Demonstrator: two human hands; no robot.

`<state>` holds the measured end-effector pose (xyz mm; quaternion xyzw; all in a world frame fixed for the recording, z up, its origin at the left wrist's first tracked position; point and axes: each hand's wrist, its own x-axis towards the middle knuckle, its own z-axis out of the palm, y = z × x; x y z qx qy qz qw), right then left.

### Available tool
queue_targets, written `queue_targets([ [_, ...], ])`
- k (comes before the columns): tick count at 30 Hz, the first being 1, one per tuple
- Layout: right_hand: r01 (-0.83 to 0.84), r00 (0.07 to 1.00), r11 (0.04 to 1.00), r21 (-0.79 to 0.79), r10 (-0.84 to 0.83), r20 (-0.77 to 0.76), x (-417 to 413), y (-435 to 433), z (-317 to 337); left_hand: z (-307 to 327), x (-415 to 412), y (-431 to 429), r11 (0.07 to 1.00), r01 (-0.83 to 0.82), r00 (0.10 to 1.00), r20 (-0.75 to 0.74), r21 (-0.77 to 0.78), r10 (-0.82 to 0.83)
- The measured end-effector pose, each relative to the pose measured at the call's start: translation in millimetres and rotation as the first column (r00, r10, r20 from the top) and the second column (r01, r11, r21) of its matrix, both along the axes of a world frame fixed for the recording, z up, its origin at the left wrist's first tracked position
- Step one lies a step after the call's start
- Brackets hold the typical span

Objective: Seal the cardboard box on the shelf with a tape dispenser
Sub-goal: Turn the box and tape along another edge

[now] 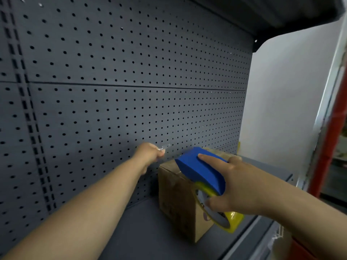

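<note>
Two hands work: left hand pinches clear tape end, right hand grips tape dispenser over cardboard box; slack tape could fold onto itself.

No legible text, brand, number or sign anywhere in the head view. Dark printed marks on the left side face of the cardboard box are too blurred to read. A partial purple mark on its front face, just beside the yellow tape roll, is likewise unreadable.
</note>
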<state>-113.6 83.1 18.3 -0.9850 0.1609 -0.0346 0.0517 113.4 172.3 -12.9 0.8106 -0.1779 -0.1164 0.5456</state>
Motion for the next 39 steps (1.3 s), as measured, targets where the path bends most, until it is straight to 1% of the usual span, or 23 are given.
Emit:
queue_targets([
  [3, -0.001, 0.997, 1.0, -0.024, -0.001, -0.071, 5, 6, -1, -15, 4, -2, 1.0, -0.007, 1.0, -0.012, 0.014, 0.007],
  [9, 0.01, 0.992, 0.997, -0.073, -0.019, -0.125, 14, 7, -3, -36, 14, -8, 0.999, -0.034, 0.999, -0.037, -0.035, 0.033],
  [13, 0.015, 0.992, 0.997, -0.076, -0.025, -0.125, 18, 6, -3, -42, 15, -13, 0.996, -0.083, 0.996, 0.019, -0.028, 0.084],
  [16, 0.011, 0.992, 0.997, -0.075, -0.02, -0.122, 21, 5, -2, -49, 11, -14, 0.993, -0.099, 0.994, 0.042, -0.057, 0.102],
  [20, 0.006, 0.992, 0.997, -0.073, -0.015, -0.126, 23, 6, -2, -57, 11, -16, 0.982, -0.153, 0.98, 0.113, -0.113, 0.165],
  [25, 0.009, 0.992, 0.998, -0.059, -0.016, -0.128, 26, 7, -2, -61, 9, -16, 0.968, -0.186, 0.97, 0.127, -0.167, 0.208],
  [33, 0.023, 0.991, 0.997, -0.071, -0.033, -0.131, 29, 10, -2, -68, 14, -20, 0.946, -0.22, 0.97, 0.052, -0.237, 0.239],
  [39, 0.024, 0.989, 0.995, -0.097, -0.037, -0.143, 33, 13, -1, -79, 15, -29, 0.89, -0.284, 0.953, -0.002, -0.358, 0.303],
])
